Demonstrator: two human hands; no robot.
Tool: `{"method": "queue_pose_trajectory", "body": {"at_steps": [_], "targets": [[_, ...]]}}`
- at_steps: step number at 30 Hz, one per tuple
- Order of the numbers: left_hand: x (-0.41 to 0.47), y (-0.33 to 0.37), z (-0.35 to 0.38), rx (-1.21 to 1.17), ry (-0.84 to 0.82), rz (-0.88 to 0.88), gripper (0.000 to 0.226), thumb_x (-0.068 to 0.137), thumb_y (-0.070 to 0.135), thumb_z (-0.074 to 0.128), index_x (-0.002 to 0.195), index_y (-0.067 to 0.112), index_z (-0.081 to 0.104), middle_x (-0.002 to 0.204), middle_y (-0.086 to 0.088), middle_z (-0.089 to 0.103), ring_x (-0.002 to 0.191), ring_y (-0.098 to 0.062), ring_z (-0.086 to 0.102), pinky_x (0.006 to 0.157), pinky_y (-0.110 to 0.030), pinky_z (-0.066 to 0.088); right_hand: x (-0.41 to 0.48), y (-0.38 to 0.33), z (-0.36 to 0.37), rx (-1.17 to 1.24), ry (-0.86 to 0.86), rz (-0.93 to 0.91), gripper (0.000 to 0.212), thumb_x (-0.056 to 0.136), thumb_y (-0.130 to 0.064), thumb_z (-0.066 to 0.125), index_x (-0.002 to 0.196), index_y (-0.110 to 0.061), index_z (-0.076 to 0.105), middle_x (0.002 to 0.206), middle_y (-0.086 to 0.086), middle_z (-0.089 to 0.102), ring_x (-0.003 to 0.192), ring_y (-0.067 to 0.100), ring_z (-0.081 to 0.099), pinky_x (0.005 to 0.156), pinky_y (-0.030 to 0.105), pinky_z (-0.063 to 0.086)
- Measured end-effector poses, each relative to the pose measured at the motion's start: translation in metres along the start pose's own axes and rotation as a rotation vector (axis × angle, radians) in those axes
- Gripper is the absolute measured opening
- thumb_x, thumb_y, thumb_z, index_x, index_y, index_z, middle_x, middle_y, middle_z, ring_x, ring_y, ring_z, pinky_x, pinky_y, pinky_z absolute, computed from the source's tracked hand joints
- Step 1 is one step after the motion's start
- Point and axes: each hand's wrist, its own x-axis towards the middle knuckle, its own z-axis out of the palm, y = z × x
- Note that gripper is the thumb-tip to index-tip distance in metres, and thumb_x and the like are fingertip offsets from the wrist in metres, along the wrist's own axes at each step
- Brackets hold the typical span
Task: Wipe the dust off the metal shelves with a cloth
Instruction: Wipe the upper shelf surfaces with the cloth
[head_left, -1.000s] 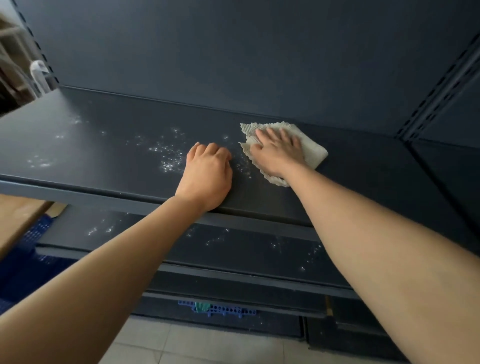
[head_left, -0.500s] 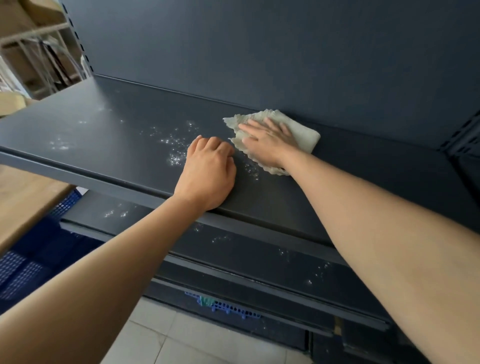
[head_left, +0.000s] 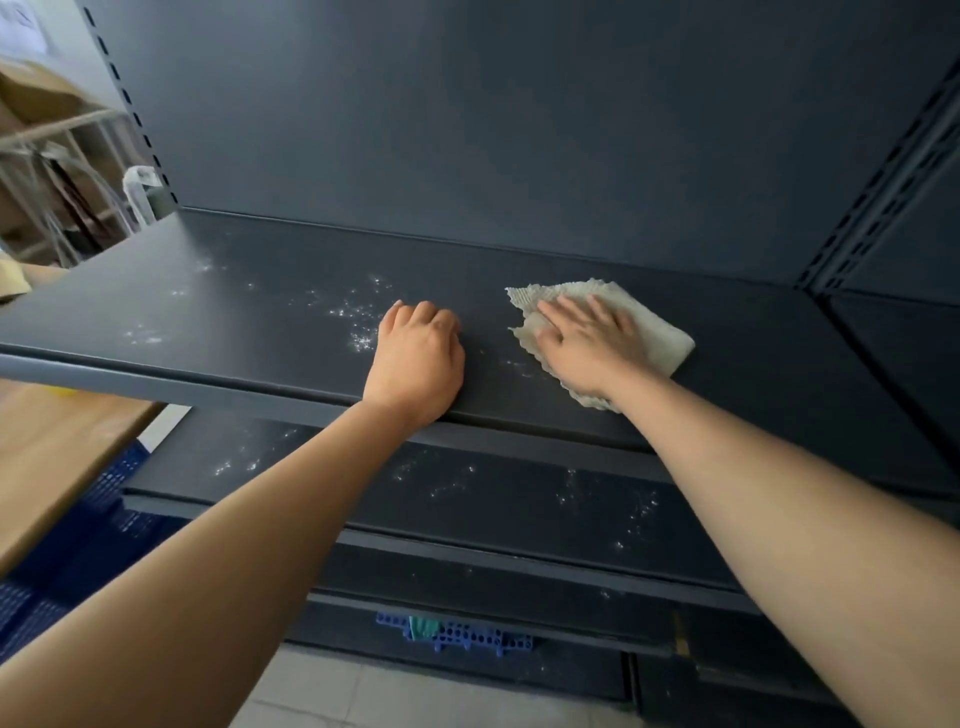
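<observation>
We face a dark back panel (head_left: 467, 119) that fills the far side, with a slotted upright (head_left: 878, 192) at its right. Below it runs our top shelf (head_left: 249, 332), broad and dark, reaching from the left edge to the right corner. Under its near lip sits a lower shelf (head_left: 519, 514), and under that more dark shelving down to a tiled floor (head_left: 363, 696). At the left, beyond the shelf, we see a wooden table (head_left: 57, 447) and blue crates (head_left: 78, 551); a small blue crate (head_left: 457, 631) shows beneath the lowest shelf. Our right hand (head_left: 587, 345) lies flat with fingers spread, pressed down on the cloth (head_left: 660, 332), a pale folded rag resting on the top shelf right of centre, its frilled edges showing to the far left and near side of the hand. Our left hand (head_left: 415, 364) rests on the near edge of the same shelf, fingers curled under in a loose fist, holding nothing, well apart from the cloth. White dust (head_left: 358, 322) speckles the shelf just left of that fist, with fainter patches further left, and more specks scatter across the lower shelf.
</observation>
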Motion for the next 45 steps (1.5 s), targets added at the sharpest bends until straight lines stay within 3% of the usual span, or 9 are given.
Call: {"method": "queue_pose_trajectory", "body": {"at_steps": [6,11,14,20,24,32,37,45], "targets": [[-0.01,-0.037,-0.012,0.039,0.033,0.062,0.032,0.086,0.016,0.036,0.094,0.002,0.064,0.09,-0.017,0.061,0.091,-0.039,0.054,0.106,-0.047,0.028,-0.015,-0.058,0.003,0.046,0.005,0.026,0.054,0.099,-0.039,0.013,0.152,-0.032,0.007,0.161,-0.006,0.0,0.148,0.024,-0.007,0.118,0.047,-0.006],[-0.004,-0.071,-0.024,0.047,0.02,0.014,0.023,0.091,0.01,0.044,0.1,0.002,0.063,0.101,-0.018,0.061,0.101,-0.038,0.051,0.108,-0.043,0.022,-0.017,-0.111,0.01,0.063,0.015,-0.041,0.054,0.099,-0.039,0.014,0.152,-0.031,0.008,0.161,-0.006,0.0,0.148,0.025,-0.008,0.118,0.046,-0.007],[-0.002,-0.076,-0.025,0.018,0.002,0.016,0.023,0.092,0.011,0.044,0.103,0.003,0.062,0.104,-0.017,0.06,0.104,-0.037,0.049,0.108,-0.042,0.022,-0.018,-0.108,0.011,0.066,0.015,-0.06,0.054,0.099,-0.042,0.013,0.152,-0.034,0.009,0.161,-0.009,0.001,0.148,0.021,-0.006,0.118,0.046,-0.007],[0.0,-0.079,-0.023,-0.013,-0.017,0.073,0.023,0.093,0.012,0.042,0.102,0.002,0.061,0.103,-0.016,0.058,0.104,-0.036,0.047,0.11,-0.041,0.018,-0.021,-0.052,0.003,0.017,0.043,0.208,0.055,0.097,-0.039,0.012,0.151,-0.034,0.011,0.161,-0.008,0.005,0.148,0.022,-0.001,0.117,0.05,0.0],[0.001,-0.08,-0.022,-0.038,-0.034,0.088,0.026,0.093,0.016,0.038,0.104,0.004,0.059,0.106,-0.014,0.058,0.105,-0.034,0.046,0.111,-0.039,0.017,-0.017,-0.071,0.004,0.03,0.036,0.311,0.054,0.098,-0.035,0.013,0.152,-0.029,0.01,0.161,-0.004,0.005,0.147,0.027,-0.003,0.117,0.051,-0.002],[-0.001,-0.084,-0.019,-0.086,-0.004,0.066,0.027,0.092,0.015,0.039,0.107,0.005,0.059,0.109,-0.014,0.059,0.109,-0.034,0.045,0.111,-0.038,0.017,-0.004,-0.153,0.016,0.07,0.045,0.141,0.053,0.1,-0.04,0.015,0.152,-0.031,0.01,0.161,-0.004,0.001,0.147,0.027,-0.007,0.117,0.049,-0.007],[-0.001,-0.084,-0.022,-0.082,-0.01,0.038,0.027,0.093,0.014,0.04,0.108,0.004,0.059,0.111,-0.016,0.058,0.11,-0.036,0.045,0.112,-0.04,0.017,-0.016,-0.124,0.016,0.092,0.065,0.092,0.053,0.098,-0.041,0.015,0.151,-0.035,0.011,0.161,-0.007,0.004,0.148,0.022,-0.005,0.118,0.046,-0.006],[-0.008,-0.063,-0.019,-0.019,-0.02,-0.036,0.025,0.092,0.012,0.039,0.102,0.002,0.06,0.103,-0.018,0.06,0.106,-0.037,0.046,0.113,-0.04,0.017,-0.044,-0.011,0.005,0.031,0.06,0.269,0.056,0.096,-0.041,0.01,0.152,-0.033,0.011,0.161,-0.007,0.005,0.148,0.021,-0.001,0.118,0.046,0.002]]}}
